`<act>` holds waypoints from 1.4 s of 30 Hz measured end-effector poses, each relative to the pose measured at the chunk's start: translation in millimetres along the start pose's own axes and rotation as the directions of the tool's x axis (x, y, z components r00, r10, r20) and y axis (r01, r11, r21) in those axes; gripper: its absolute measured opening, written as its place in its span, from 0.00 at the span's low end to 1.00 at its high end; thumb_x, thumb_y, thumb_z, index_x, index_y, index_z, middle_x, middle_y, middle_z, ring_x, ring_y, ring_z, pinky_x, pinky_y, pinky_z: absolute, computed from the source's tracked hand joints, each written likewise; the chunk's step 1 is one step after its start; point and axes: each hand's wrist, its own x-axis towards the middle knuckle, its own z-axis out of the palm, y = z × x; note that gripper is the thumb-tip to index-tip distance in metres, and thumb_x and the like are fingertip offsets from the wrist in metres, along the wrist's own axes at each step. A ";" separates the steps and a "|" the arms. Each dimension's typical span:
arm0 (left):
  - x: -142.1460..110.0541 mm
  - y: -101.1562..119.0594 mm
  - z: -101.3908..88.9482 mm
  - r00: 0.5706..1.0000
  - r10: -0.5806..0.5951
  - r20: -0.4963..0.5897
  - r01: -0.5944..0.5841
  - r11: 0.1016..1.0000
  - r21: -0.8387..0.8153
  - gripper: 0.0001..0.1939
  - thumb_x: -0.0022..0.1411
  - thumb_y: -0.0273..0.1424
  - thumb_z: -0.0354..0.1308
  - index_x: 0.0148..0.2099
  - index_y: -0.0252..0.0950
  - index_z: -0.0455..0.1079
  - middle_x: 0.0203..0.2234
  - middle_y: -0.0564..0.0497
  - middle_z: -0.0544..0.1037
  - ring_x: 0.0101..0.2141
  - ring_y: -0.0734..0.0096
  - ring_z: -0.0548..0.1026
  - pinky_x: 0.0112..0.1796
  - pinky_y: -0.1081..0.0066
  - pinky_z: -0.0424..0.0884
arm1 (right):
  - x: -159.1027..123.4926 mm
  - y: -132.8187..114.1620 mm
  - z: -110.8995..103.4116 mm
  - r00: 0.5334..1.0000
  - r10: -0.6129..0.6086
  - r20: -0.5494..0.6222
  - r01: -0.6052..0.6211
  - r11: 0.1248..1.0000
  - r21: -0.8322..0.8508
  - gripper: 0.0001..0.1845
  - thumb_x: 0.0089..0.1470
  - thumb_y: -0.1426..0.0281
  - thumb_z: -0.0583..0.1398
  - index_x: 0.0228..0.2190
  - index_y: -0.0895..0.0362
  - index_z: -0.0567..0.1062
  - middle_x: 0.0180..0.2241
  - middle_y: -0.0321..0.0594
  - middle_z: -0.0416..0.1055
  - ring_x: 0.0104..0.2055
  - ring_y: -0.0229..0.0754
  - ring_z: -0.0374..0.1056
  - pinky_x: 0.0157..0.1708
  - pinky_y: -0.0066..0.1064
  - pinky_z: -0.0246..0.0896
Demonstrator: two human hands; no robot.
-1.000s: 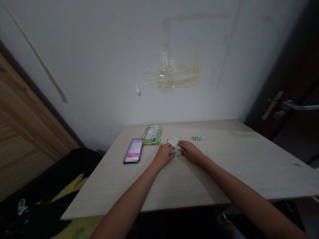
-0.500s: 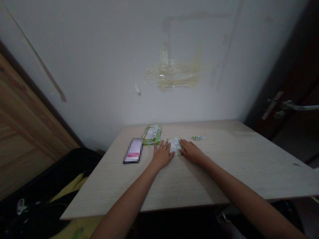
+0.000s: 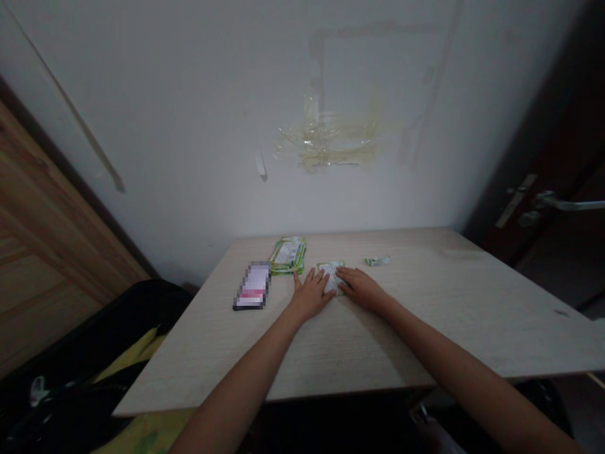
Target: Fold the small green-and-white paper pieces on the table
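Note:
A green-and-white printed packet (image 3: 329, 272) lies flat on the pale table, between my two hands. My left hand (image 3: 311, 295) rests on its left edge, palm down with the fingers spread. From the right, my right hand (image 3: 362, 288) lies flat over the packet's other edge, fingers stretched out. Both hands cover parts of the packet. Just beyond my left hand sits a stack of similar green-and-white packets (image 3: 288, 254). Past my right hand is a small crumpled green-and-white wrapper piece (image 3: 377, 261).
A phone (image 3: 254, 287) with a blurred screen lies left of my left hand. The table (image 3: 425, 340) backs onto a white wall (image 3: 198, 126) bearing old tape (image 3: 326, 145). A dark door with a metal handle (image 3: 567, 203) stands at the right, a wooden panel (image 3: 38, 214) at the left.
My right hand has slid slightly left, further over the packet. My left hand has shifted a little to the right onto it. The stack, phone and wrapper piece stay put.

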 end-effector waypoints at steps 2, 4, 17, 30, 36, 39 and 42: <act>-0.2 -1.3 -2.1 1.000 -0.014 0.020 0.014 1.000 0.000 0.34 0.67 0.54 0.41 0.69 0.46 0.55 0.69 0.46 0.55 0.69 0.44 0.46 0.59 0.26 0.33 | -1.4 0.1 -2.3 0.999 0.043 -0.003 -0.043 0.999 -0.011 0.27 0.64 0.60 0.52 0.61 0.56 0.66 0.63 0.50 0.62 0.66 0.50 0.57 0.66 0.52 0.46; -0.3 -3.4 -4.2 0.999 -0.018 0.040 0.018 1.000 -0.005 0.37 0.65 0.58 0.41 0.70 0.47 0.54 0.69 0.46 0.54 0.69 0.42 0.44 0.58 0.26 0.30 | -2.2 0.6 -4.3 0.997 0.080 -0.009 -0.080 0.996 -0.025 0.28 0.64 0.58 0.53 0.61 0.55 0.66 0.64 0.50 0.61 0.67 0.50 0.56 0.66 0.52 0.46; 0.7 -7.6 -6.4 0.997 -0.038 0.063 0.039 0.999 -0.017 0.37 0.64 0.59 0.43 0.69 0.51 0.54 0.70 0.48 0.53 0.69 0.41 0.45 0.58 0.26 0.29 | 0.9 16.0 -8.1 1.000 0.015 0.000 -0.015 1.000 0.009 0.30 0.61 0.59 0.56 0.60 0.60 0.68 0.63 0.52 0.62 0.65 0.52 0.58 0.65 0.45 0.51; 2.8 -10.5 -4.4 0.996 -0.071 0.058 0.074 0.996 -0.046 0.34 0.64 0.57 0.45 0.68 0.52 0.56 0.69 0.51 0.54 0.68 0.39 0.45 0.57 0.24 0.30 | 1.4 16.4 -13.1 0.998 -0.028 -0.061 0.034 0.995 0.096 0.24 0.58 0.61 0.60 0.54 0.56 0.75 0.59 0.50 0.68 0.62 0.52 0.63 0.63 0.46 0.55; 1.3 -11.0 -6.4 0.996 -0.082 0.021 0.083 0.995 -0.059 0.31 0.66 0.55 0.44 0.67 0.52 0.58 0.68 0.51 0.57 0.68 0.40 0.48 0.57 0.24 0.31 | 1.3 19.6 -15.2 0.994 -0.091 -0.056 0.100 0.978 0.182 0.27 0.53 0.59 0.65 0.52 0.55 0.76 0.56 0.50 0.71 0.61 0.53 0.65 0.62 0.47 0.56; 1.8 -13.2 -4.2 0.997 -0.077 -0.004 0.076 0.995 -0.060 0.30 0.66 0.54 0.45 0.66 0.52 0.60 0.68 0.51 0.59 0.68 0.41 0.49 0.58 0.25 0.31 | 0.9 20.8 -15.8 0.994 -0.099 -0.049 0.107 0.971 0.212 0.28 0.51 0.59 0.67 0.52 0.55 0.76 0.55 0.50 0.72 0.60 0.53 0.66 0.62 0.46 0.57; 3.2 -16.0 -0.7 0.997 -0.075 -0.021 0.073 0.994 -0.083 0.30 0.66 0.55 0.46 0.65 0.52 0.61 0.67 0.50 0.60 0.68 0.42 0.50 0.59 0.28 0.30 | -0.1 21.1 -17.1 0.996 -0.069 -0.049 0.079 0.963 0.256 0.27 0.51 0.61 0.67 0.52 0.54 0.76 0.53 0.48 0.74 0.57 0.51 0.68 0.60 0.46 0.60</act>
